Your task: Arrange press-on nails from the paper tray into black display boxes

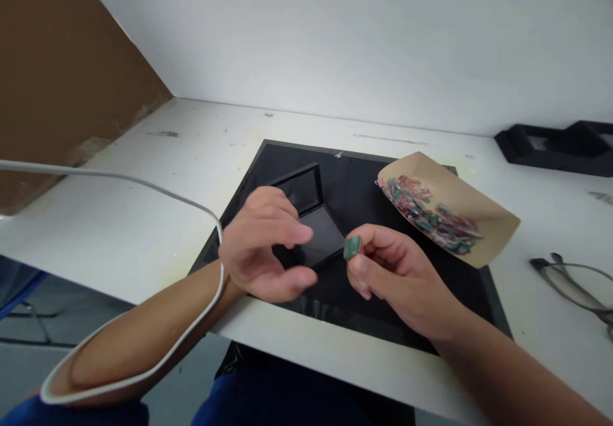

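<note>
Between the thumb and fingers of my right hand [397, 279] is a small green stone [352, 247], flat-faced and roughly square. My left hand [263, 244] hovers to its left, thumb and fingers apart with nothing between them. Behind and partly hidden by the left hand, an open black case [330, 234] with a raised, framed lid stands on a black mat [349, 199]. Right of the case, a brown paper tray [483, 221] tilts toward me. Many small green, reddish and clear pieces [426, 212] lie in it.
A white cable [158, 190] crosses from the left and loops around my left forearm. Eyeglasses [579, 285] lie at the right on the white table [119, 228]. Black holders [555, 148] stand at the back right by the wall, and a brown panel [62, 75] borders the left.
</note>
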`<state>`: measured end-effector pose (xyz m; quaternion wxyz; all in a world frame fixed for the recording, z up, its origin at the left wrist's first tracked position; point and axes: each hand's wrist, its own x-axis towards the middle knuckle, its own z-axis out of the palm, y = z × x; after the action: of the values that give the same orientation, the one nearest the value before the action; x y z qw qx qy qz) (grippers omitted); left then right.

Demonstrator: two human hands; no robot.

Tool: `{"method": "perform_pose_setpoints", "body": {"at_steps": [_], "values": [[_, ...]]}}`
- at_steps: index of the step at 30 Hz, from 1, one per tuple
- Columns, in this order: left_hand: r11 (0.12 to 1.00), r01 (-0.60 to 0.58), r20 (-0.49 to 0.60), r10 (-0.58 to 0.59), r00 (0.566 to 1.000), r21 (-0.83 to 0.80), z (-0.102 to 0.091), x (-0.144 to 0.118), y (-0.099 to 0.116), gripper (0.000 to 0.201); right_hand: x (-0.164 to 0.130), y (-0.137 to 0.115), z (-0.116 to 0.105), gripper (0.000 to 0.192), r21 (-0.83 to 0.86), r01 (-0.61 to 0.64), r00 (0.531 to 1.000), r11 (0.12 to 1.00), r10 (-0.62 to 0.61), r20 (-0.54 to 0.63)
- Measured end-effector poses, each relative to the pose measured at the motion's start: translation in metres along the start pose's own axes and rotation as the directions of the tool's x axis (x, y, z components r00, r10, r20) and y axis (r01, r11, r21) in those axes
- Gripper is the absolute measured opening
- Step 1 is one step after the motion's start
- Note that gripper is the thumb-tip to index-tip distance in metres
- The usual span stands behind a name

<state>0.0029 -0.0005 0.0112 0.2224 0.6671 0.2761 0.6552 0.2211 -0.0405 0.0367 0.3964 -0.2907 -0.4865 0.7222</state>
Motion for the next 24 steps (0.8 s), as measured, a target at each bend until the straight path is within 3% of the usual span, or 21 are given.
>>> {"method": "perform_pose_setpoints", "body": {"at_steps": [1,3,5,8,11,15,19,24], "values": [[0.985,-0.175,0.147,0.174,0.974,-0.002,0.003,-0.001,0.003,0.053,-0.001,-0.001,0.001,0.020,0.013,-0.013,1.000,1.000,0.012,0.015],[0.957,-0.290,0.301,0.280,0.912,-0.011,0.009,0.000,0.010,0.070,-0.002,-0.002,0.001,0.019,0.040,-0.039,0.998,0.998,0.037,0.059],[0.976,-0.215,0.400,0.214,0.891,-0.042,0.014,0.002,0.017,0.072,-0.003,-0.003,0.000,0.018,0.067,-0.070,0.991,0.995,0.061,0.120],[0.988,-0.036,0.493,0.107,0.864,-0.151,0.017,0.004,0.026,0.046,-0.003,-0.003,-0.001,0.020,0.094,-0.122,0.977,0.988,0.102,0.189],[0.969,0.096,0.509,0.035,0.860,-0.228,0.019,0.004,0.033,0.028,-0.002,-0.003,-0.001,0.022,0.126,-0.136,0.971,0.983,0.107,0.212],[0.943,0.224,0.481,-0.080,0.873,-0.248,0.020,0.001,0.039,0.019,0.001,-0.003,0.000,0.017,0.175,-0.127,0.969,0.976,0.084,0.234],[0.835,0.440,0.489,-0.248,0.836,-0.330,0.020,-0.001,0.042,0.019,0.003,-0.001,0.001,0.011,0.237,-0.105,0.963,0.966,0.040,0.265],[0.648,0.608,0.530,-0.350,0.772,-0.458,0.022,-0.004,0.042,0.023,0.004,0.000,0.003,0.010,0.252,-0.104,0.962,0.962,0.033,0.272]]}}
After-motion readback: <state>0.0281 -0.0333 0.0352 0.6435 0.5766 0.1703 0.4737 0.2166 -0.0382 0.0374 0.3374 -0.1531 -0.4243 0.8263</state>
